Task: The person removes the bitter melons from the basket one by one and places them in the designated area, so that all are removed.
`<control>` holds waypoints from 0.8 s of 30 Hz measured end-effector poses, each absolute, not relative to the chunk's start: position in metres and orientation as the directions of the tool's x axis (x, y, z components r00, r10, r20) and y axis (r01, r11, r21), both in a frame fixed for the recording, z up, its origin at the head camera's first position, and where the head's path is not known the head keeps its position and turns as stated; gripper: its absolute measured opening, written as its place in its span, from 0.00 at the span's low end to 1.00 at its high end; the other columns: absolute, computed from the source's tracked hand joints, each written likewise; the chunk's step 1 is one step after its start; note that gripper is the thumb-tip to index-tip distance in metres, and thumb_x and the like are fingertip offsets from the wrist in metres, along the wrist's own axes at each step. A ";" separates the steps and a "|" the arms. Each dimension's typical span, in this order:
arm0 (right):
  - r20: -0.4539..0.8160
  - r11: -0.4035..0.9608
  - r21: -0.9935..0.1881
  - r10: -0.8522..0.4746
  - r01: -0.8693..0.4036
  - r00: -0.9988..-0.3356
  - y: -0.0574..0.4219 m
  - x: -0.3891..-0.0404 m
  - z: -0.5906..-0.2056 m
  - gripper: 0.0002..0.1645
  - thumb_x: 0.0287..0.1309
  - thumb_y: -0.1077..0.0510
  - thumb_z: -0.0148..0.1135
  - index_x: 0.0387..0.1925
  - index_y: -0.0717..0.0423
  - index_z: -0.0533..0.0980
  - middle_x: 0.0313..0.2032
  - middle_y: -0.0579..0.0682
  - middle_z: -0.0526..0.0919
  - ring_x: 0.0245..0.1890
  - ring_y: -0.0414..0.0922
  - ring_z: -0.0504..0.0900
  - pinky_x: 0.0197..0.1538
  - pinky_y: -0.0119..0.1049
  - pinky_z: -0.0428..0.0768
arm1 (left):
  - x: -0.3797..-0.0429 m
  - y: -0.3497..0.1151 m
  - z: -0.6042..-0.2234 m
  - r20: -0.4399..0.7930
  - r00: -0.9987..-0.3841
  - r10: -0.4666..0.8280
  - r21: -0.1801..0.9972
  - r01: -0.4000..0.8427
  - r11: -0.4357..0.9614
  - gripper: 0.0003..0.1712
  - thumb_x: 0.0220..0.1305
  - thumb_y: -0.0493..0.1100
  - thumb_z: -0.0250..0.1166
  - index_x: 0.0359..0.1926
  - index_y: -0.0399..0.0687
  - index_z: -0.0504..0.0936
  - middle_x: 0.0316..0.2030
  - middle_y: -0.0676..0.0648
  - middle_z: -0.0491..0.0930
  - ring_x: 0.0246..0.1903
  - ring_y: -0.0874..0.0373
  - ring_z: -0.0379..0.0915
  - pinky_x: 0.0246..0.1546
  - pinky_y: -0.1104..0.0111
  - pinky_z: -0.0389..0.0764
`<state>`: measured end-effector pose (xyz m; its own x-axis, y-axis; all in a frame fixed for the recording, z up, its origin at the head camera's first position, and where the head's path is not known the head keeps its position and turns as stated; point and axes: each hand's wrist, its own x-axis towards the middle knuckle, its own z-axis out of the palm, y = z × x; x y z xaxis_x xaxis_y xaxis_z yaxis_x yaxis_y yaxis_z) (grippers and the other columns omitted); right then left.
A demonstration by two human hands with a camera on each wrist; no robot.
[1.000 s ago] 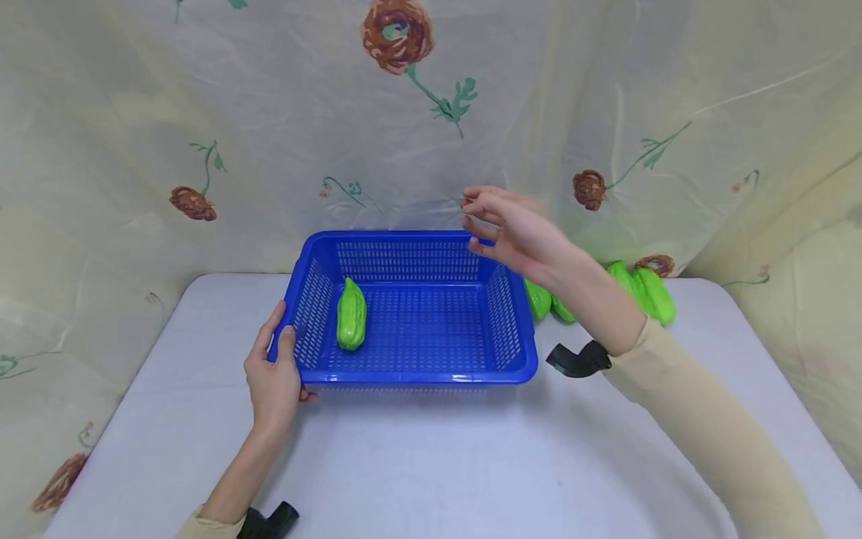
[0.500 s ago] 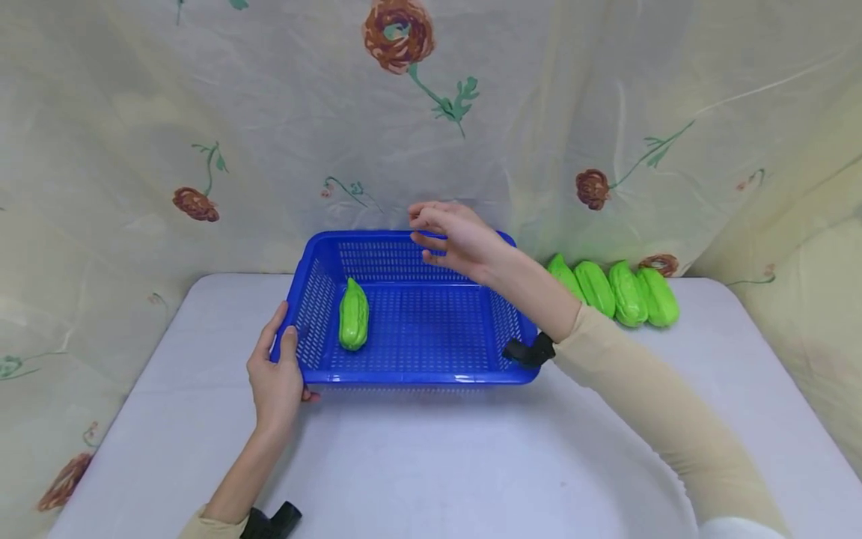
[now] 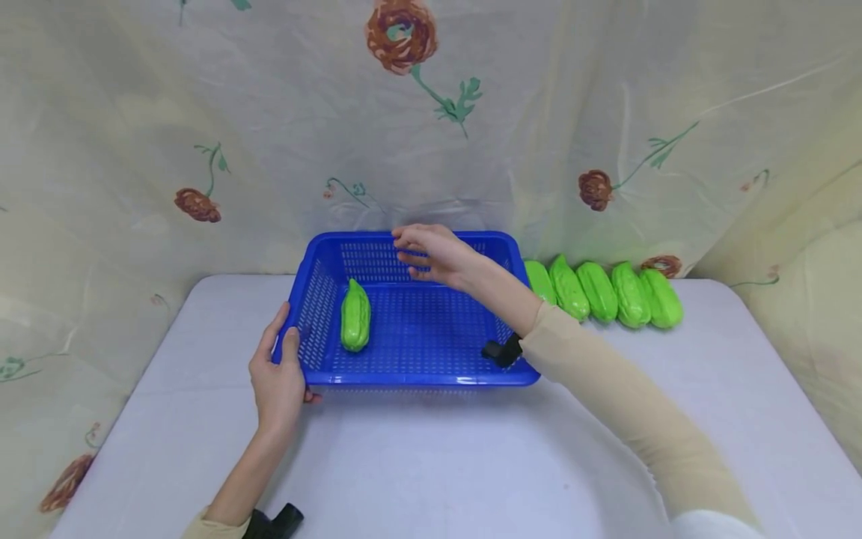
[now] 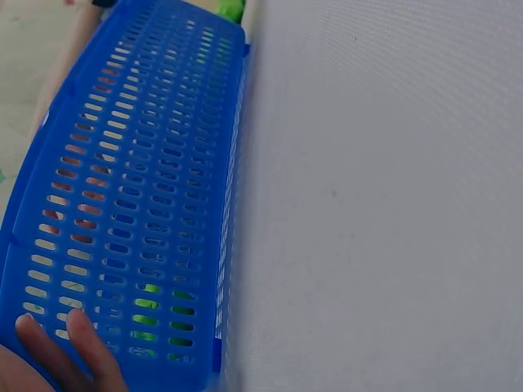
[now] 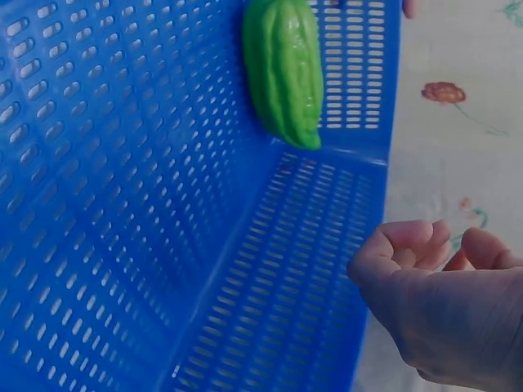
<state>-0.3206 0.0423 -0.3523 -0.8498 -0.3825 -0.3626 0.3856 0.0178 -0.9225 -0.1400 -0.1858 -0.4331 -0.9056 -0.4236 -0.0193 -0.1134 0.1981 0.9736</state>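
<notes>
My left hand [image 3: 277, 382] holds the left side of a blue perforated plastic basket [image 3: 431, 376], thumb at the rim and fingers under its front corner. In the left wrist view two fingertips [image 4: 90, 347] lie against the basket's slotted wall. A bright green, ribbed gourd [image 3: 355, 318] lies lengthwise at the left end inside the basket. Over the back part of the basket hovers my right hand [image 3: 434, 256], fingers loosely curled with nothing in them. From the right wrist camera, that hand [image 5: 445, 302] overlaps the basket's back rim, apart from the gourd [image 5: 286, 73].
Several more green gourds [image 3: 631, 296] lie in a row at the table's back right, close beside the basket. A flowered curtain [image 3: 269, 135] hangs behind the white table [image 3: 431, 464]. Dark wrist cameras [image 3: 272, 520] are worn on both forearms.
The right hand has moved left and slightly down, from the basket's right back corner to over its back middle. More of the gourd row shows now. The left hand stays in place on the basket.
</notes>
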 end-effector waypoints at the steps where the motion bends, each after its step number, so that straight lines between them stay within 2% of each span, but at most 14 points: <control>1: -0.371 0.019 -0.919 -0.383 0.395 -0.846 0.041 -0.322 -0.355 0.27 0.75 0.61 0.59 0.72 0.56 0.75 0.51 0.44 0.76 0.51 0.43 0.81 0.44 0.34 0.78 | -0.140 -0.186 -0.433 -0.020 -0.905 -0.424 0.974 -0.114 0.197 0.28 0.88 0.52 0.48 0.82 0.75 0.65 0.80 0.40 0.66 0.09 0.67 0.68 0.10 0.71 0.81; 5: -0.392 0.053 -0.913 -0.391 0.405 -0.832 0.034 -0.323 -0.360 0.26 0.75 0.60 0.61 0.71 0.53 0.76 0.55 0.46 0.76 0.59 0.48 0.81 0.46 0.36 0.79 | -0.139 -0.186 -0.434 -0.022 -0.907 -0.421 0.974 -0.114 0.195 0.28 0.88 0.52 0.48 0.82 0.75 0.64 0.80 0.40 0.67 0.09 0.67 0.69 0.10 0.70 0.81; 10: -0.409 0.120 -0.910 -0.414 0.397 -0.813 0.021 -0.321 -0.363 0.28 0.76 0.60 0.62 0.74 0.54 0.74 0.54 0.45 0.78 0.64 0.52 0.79 0.44 0.35 0.80 | -0.140 -0.187 -0.434 -0.016 -0.906 -0.423 0.974 -0.109 0.198 0.28 0.88 0.53 0.48 0.82 0.75 0.64 0.79 0.39 0.67 0.09 0.67 0.67 0.09 0.70 0.81; 12: -0.428 0.164 -0.903 -0.417 0.397 -0.802 0.016 -0.320 -0.365 0.29 0.76 0.59 0.61 0.75 0.53 0.74 0.56 0.46 0.80 0.67 0.53 0.79 0.45 0.35 0.81 | -0.140 -0.187 -0.433 -0.017 -0.907 -0.421 0.973 -0.111 0.201 0.28 0.88 0.53 0.48 0.83 0.75 0.64 0.80 0.39 0.67 0.09 0.67 0.67 0.09 0.70 0.81; 14: -0.444 0.209 -0.896 -0.422 0.392 -0.790 0.013 -0.319 -0.367 0.30 0.78 0.57 0.61 0.76 0.53 0.72 0.63 0.48 0.80 0.71 0.55 0.78 0.51 0.39 0.83 | -0.140 -0.187 -0.434 -0.018 -0.907 -0.421 0.972 -0.114 0.203 0.28 0.88 0.52 0.48 0.82 0.75 0.64 0.80 0.39 0.66 0.09 0.67 0.67 0.09 0.70 0.81; 17: -0.457 0.263 -0.889 -0.431 0.376 -0.778 0.009 -0.316 -0.371 0.30 0.78 0.54 0.59 0.77 0.54 0.71 0.73 0.53 0.75 0.75 0.57 0.76 0.63 0.47 0.84 | -0.140 -0.186 -0.433 -0.019 -0.905 -0.425 0.971 -0.117 0.207 0.28 0.88 0.52 0.48 0.82 0.75 0.64 0.80 0.39 0.67 0.09 0.67 0.68 0.10 0.70 0.81; 19: -0.462 0.285 -0.885 -0.435 0.369 -0.773 0.007 -0.315 -0.374 0.31 0.78 0.55 0.58 0.77 0.56 0.70 0.76 0.56 0.71 0.76 0.57 0.75 0.70 0.51 0.82 | -0.140 -0.186 -0.434 -0.016 -0.903 -0.429 0.972 -0.116 0.207 0.28 0.88 0.52 0.48 0.82 0.75 0.65 0.79 0.39 0.67 0.09 0.67 0.68 0.10 0.71 0.81; 24: -0.495 0.337 -0.864 -0.440 0.372 -0.750 0.003 -0.311 -0.383 0.31 0.75 0.57 0.59 0.75 0.57 0.70 0.76 0.59 0.70 0.74 0.57 0.76 0.72 0.51 0.84 | -0.140 -0.186 -0.434 -0.012 -0.906 -0.422 0.971 -0.112 0.211 0.28 0.88 0.53 0.48 0.82 0.75 0.64 0.79 0.38 0.68 0.10 0.67 0.68 0.10 0.71 0.81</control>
<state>-0.3108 0.0034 -0.3830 -0.7495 -0.4399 -0.4947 0.3725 0.3375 -0.8645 -0.1395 -0.1858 -0.4341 -0.9064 -0.4222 -0.0123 -0.1116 0.2114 0.9710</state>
